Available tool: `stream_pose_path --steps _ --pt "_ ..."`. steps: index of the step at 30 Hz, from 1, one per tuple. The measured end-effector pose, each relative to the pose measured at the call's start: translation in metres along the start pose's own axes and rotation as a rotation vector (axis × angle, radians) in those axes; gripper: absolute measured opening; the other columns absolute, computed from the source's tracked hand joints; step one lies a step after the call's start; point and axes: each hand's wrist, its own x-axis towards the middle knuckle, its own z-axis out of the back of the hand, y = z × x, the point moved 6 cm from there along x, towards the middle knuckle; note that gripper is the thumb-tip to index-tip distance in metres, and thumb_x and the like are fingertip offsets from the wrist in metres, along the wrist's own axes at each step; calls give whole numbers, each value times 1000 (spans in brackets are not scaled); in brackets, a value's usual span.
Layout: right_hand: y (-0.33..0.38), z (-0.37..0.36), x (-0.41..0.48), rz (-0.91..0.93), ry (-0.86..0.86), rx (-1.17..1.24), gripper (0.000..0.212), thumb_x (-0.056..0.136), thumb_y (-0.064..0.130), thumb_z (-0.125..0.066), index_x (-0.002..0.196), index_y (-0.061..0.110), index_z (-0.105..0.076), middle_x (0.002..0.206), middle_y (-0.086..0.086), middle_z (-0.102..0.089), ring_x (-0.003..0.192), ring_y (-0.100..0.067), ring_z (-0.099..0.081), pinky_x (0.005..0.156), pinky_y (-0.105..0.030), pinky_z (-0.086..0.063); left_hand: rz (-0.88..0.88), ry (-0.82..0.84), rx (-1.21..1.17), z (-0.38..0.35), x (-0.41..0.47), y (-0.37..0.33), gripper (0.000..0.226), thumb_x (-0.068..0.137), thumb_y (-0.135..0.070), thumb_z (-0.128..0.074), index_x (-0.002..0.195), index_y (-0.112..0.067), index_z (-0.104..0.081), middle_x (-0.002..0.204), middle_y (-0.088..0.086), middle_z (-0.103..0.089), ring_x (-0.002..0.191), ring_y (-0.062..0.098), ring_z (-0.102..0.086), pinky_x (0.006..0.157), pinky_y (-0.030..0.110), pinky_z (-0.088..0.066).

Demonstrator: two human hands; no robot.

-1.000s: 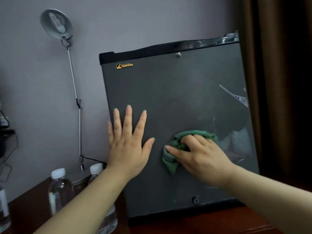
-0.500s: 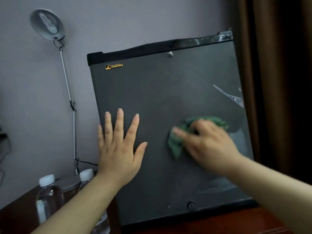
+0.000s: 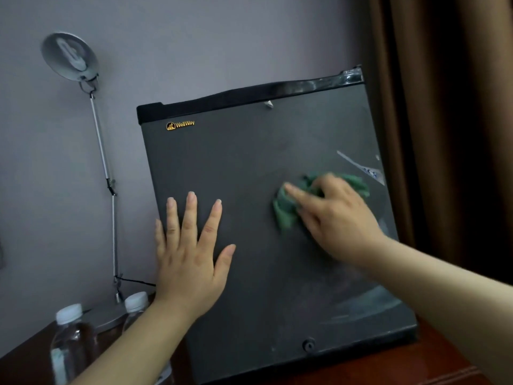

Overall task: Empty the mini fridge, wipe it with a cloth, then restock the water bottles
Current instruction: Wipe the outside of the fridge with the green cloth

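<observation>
A dark grey mini fridge stands on a dark wooden table, its door closed and facing me. My left hand lies flat on the door's lower left part, fingers spread and straight. My right hand grips a crumpled green cloth and presses it against the right half of the door; the hand is blurred. Two clear water bottles with white caps stand left of the fridge: one near the table's left edge, the other mostly hidden behind my left forearm.
A silver desk lamp on a thin jointed arm stands left of the fridge against the grey wall. A brown curtain hangs close on the right. A torn sticker sits on the door's upper right. The wooden table shows below the fridge.
My right hand has carried the cloth up and to the right across the door. My left hand stays flat on the door. The view has shifted slightly.
</observation>
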Motion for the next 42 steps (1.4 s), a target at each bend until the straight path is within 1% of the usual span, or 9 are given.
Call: stream_pose_path --steps 4,8,10,16,21,24,31,38,42 --pt "10 -7 44 -176 -61 -8 43 94 36 -54 136 29 -62 100 -13 -51 87 -37 -53 75 -42 -50 -8 -5 1 1 1 0 75 94 -57 -33 161 -28 -16 170 8 4 155 35 11 121 63 -9" --pt "61 -27 -9 297 138 51 38 97 35 -56 135 37 -62 96 -8 -56 78 -29 -52 60 -39 -47 -16 -1 4 1 -1 1 76 95 -57 -33 161 -27 -14 169 7 6 155 35 11 121 62 -9" --pt "49 -23 -4 369 161 40 36 99 35 -55 133 38 -63 94 -8 -57 77 -30 -53 60 -40 -49 -23 8 12 1 0 2 76 95 -57 -32 162 -27 -13 169 7 6 155 35 11 121 62 -10" --pt "0 -5 90 -209 -104 -18 41 93 36 -57 134 33 -64 100 -13 -51 88 -37 -53 77 -44 -50 -20 13 13 2 0 4 77 96 -58 -31 162 -24 -12 170 7 2 155 32 9 123 59 -10" --pt "78 -30 -6 335 227 78 43 93 39 -60 136 36 -60 97 -7 -53 80 -29 -51 63 -37 -46 -30 -1 -74 11 -2 11 75 96 -50 -34 161 -17 -15 170 1 -6 156 24 4 123 53 -16" --pt "68 -24 -57 468 361 62 49 91 39 -59 140 38 -56 98 -3 -52 82 -24 -52 61 -37 -51 -52 33 -104 14 -4 13 73 97 -49 -30 162 -25 -7 170 -3 2 156 20 11 125 51 -11" --pt "-11 5 19 -231 -34 -59 44 96 35 -51 138 29 -61 102 -14 -51 88 -38 -54 75 -43 -51 -52 79 -32 7 -8 0 73 94 -59 -33 160 -42 -5 169 7 13 153 30 20 123 58 -3" --pt "66 -15 -132 223 345 42 48 98 49 -50 145 39 -50 111 -1 -53 88 -22 -56 75 -36 -53 -88 83 29 -5 -22 -9 75 92 -61 -35 160 -38 -14 169 12 7 154 37 13 121 63 -5" --pt "46 -11 -121 185 275 4 43 101 43 -48 143 39 -53 103 -4 -56 82 -27 -56 64 -38 -51 -83 87 37 -6 -22 -9 73 93 -61 -32 160 -39 -10 169 11 10 154 36 16 121 63 -4"
